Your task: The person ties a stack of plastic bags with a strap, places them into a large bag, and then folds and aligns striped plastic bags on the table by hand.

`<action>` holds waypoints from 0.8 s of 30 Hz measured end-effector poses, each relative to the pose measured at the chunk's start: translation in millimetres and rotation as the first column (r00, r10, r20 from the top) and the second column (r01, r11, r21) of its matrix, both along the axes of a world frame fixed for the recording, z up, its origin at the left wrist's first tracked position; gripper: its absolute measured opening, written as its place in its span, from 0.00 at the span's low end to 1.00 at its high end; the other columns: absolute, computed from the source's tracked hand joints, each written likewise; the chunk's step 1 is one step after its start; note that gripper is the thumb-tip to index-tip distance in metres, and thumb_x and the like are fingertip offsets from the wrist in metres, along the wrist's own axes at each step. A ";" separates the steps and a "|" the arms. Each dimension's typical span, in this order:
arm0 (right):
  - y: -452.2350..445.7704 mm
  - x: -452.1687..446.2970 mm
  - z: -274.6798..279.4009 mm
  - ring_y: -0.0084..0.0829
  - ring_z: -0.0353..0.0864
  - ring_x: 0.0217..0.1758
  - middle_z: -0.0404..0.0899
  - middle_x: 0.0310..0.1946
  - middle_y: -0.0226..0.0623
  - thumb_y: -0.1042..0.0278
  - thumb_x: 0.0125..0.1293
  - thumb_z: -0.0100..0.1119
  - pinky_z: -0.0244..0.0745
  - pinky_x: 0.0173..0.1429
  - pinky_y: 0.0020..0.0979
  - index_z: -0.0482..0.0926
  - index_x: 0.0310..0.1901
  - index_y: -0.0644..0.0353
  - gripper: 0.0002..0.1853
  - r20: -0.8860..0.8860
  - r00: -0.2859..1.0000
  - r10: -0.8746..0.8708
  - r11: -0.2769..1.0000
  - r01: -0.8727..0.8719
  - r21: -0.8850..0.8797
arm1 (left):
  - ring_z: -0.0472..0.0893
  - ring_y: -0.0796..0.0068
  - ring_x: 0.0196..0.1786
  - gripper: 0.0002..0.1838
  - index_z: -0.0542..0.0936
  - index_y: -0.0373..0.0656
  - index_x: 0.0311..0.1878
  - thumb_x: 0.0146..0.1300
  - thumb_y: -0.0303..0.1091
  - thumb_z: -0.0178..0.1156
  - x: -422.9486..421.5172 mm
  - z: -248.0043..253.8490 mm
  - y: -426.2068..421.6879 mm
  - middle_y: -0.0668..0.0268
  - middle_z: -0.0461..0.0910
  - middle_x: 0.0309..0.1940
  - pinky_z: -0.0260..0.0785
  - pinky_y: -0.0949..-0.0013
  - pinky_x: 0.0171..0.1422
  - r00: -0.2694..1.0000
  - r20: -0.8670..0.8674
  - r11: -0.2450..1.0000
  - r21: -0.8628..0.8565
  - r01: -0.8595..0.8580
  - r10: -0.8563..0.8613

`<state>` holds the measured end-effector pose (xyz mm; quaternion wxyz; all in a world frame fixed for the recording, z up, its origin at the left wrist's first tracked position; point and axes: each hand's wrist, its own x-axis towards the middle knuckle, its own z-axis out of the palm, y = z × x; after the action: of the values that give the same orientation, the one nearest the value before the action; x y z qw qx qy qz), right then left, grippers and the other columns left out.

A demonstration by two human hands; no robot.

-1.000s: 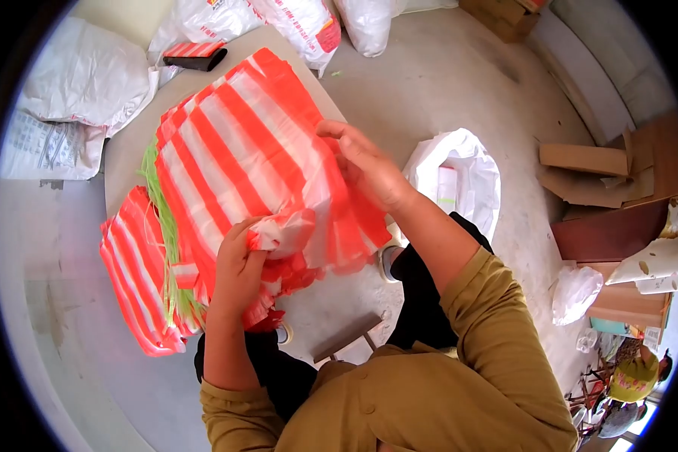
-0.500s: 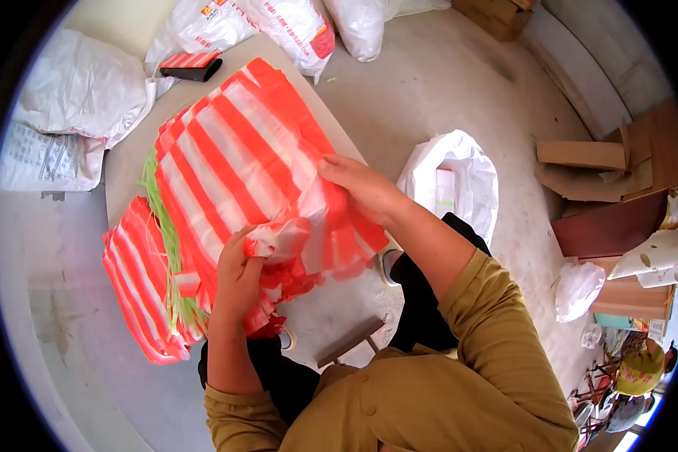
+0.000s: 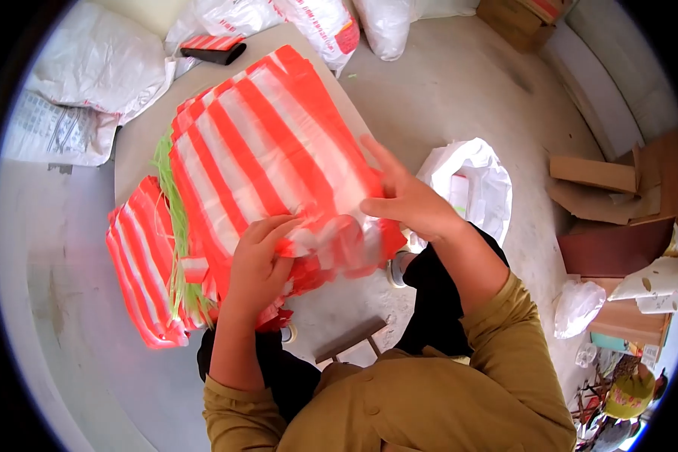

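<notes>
A stack of red-and-white striped plastic bags (image 3: 260, 143) lies on the table in front of me. My left hand (image 3: 262, 256) pinches a crumpled edge of the bags at the stack's near side. At the right edge of the stack is my right hand (image 3: 403, 197), its thumb and fingers spread apart over the bags. Green plastic strands (image 3: 175, 226) run down the left side of the stack. A second, smaller striped stack (image 3: 139, 264) sits at the lower left, partly under the strands.
A black roll with striped plastic (image 3: 213, 50) rests at the table's far end. White sacks (image 3: 102, 60) stand behind and left. An open white bag (image 3: 471, 188) is on the floor at right, with cardboard boxes (image 3: 595, 175) beyond. People (image 3: 629, 395) are at the lower right.
My right hand has let go of the bags' edge and spread its fingers. My left hand, still pinching the crumpled edge, has shifted slightly right. The whole view has shifted a little.
</notes>
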<state>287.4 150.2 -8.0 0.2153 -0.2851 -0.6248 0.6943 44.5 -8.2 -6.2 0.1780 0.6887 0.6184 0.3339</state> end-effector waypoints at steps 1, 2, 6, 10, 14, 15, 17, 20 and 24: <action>-0.5 4.0 6.5 0.22 0.75 0.58 0.75 0.65 0.36 0.74 0.66 0.66 0.71 0.60 0.29 0.53 0.79 0.57 0.43 -0.001 0.999 0.035 0.999 -0.035 -0.012 | 0.78 0.51 0.59 0.24 0.82 0.40 0.57 0.54 0.21 0.57 2.0 2.0 -0.4 0.56 0.80 0.57 0.71 0.56 0.65 0.999 -0.035 1.000 0.010 0.006 -0.006; -0.9 8.0 12.9 0.20 0.75 0.54 0.77 0.62 0.34 0.76 0.66 0.65 0.72 0.57 0.26 0.58 0.78 0.58 0.40 -0.002 0.998 0.070 0.997 -0.070 -0.024 | 0.78 0.52 0.59 0.25 0.82 0.41 0.57 0.53 0.21 0.58 4.2 3.8 -0.7 0.56 0.80 0.57 0.72 0.56 0.64 0.997 -0.070 1.000 0.020 0.014 -0.013; 4.7 17.9 28.0 0.13 0.72 0.44 0.79 0.47 0.22 0.79 0.67 0.61 0.69 0.49 0.22 0.81 0.58 0.63 0.17 0.067 0.954 0.294 0.955 -0.295 0.017 | 0.78 0.53 0.58 0.27 0.83 0.45 0.57 0.49 0.21 0.59 7.9 3.4 -2.6 0.56 0.79 0.58 0.73 0.55 0.63 0.984 -0.179 0.998 0.047 0.029 -0.020; 7.5 23.3 38.0 0.14 0.72 0.40 0.80 0.39 0.21 0.78 0.68 0.59 0.68 0.47 0.21 0.84 0.53 0.64 0.13 0.103 0.916 0.388 0.917 -0.394 0.052 | 0.78 0.53 0.59 0.30 0.83 0.49 0.58 0.47 0.22 0.63 10.9 0.3 -5.4 0.57 0.79 0.58 0.73 0.55 0.61 0.965 -0.263 0.998 0.054 0.016 -0.001; 8.9 12.8 31.3 0.15 0.73 0.41 0.80 0.41 0.23 0.74 0.71 0.58 0.69 0.48 0.23 0.83 0.55 0.66 0.14 0.077 0.905 0.418 0.905 -0.422 0.056 | 0.78 0.53 0.59 0.30 0.83 0.51 0.58 0.46 0.24 0.66 15.6 -2.7 -6.6 0.58 0.78 0.59 0.73 0.53 0.61 0.936 -0.351 0.997 0.079 0.013 0.016; 8.2 7.0 28.5 0.16 0.73 0.42 0.81 0.42 0.24 0.72 0.72 0.58 0.70 0.48 0.24 0.82 0.55 0.66 0.14 0.070 0.903 0.423 0.901 -0.428 0.074 | 0.77 0.53 0.60 0.31 0.83 0.51 0.58 0.45 0.25 0.67 16.6 -4.0 -6.7 0.58 0.78 0.59 0.73 0.53 0.61 0.928 -0.371 0.996 0.091 0.017 0.018; 6.8 -8.1 22.3 0.18 0.74 0.45 0.81 0.44 0.27 0.68 0.74 0.56 0.71 0.50 0.25 0.81 0.57 0.65 0.15 0.081 0.897 0.435 0.882 -0.443 0.161 | 0.78 0.54 0.60 0.30 0.83 0.50 0.57 0.45 0.25 0.67 19.0 -3.6 -7.0 0.58 0.78 0.59 0.73 0.53 0.62 0.916 -0.401 0.994 0.111 0.025 0.021; 3.4 -27.8 23.2 0.21 0.77 0.50 0.81 0.47 0.32 0.62 0.77 0.52 0.73 0.53 0.28 0.80 0.62 0.62 0.19 0.159 0.885 0.439 0.887 -0.455 0.083 | 0.77 0.54 0.60 0.28 0.83 0.48 0.56 0.46 0.27 0.67 17.3 -6.7 -8.8 0.58 0.79 0.58 0.72 0.53 0.63 0.902 -0.430 0.991 0.132 0.039 0.022; -5.1 -46.4 24.6 0.24 0.82 0.41 0.82 0.46 0.34 0.47 0.80 0.47 0.79 0.46 0.28 0.74 0.69 0.57 0.27 0.089 0.912 0.400 0.915 -0.403 0.021 | 0.78 0.54 0.59 0.25 0.82 0.44 0.53 0.46 0.28 0.66 15.2 -9.1 -9.1 0.58 0.79 0.57 0.72 0.51 0.63 0.898 -0.441 0.984 0.163 0.074 0.005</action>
<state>241.1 145.0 16.5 0.0472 -0.1751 -0.6917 0.6990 59.7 -17.3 -15.3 -0.0214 0.7701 0.5984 0.2199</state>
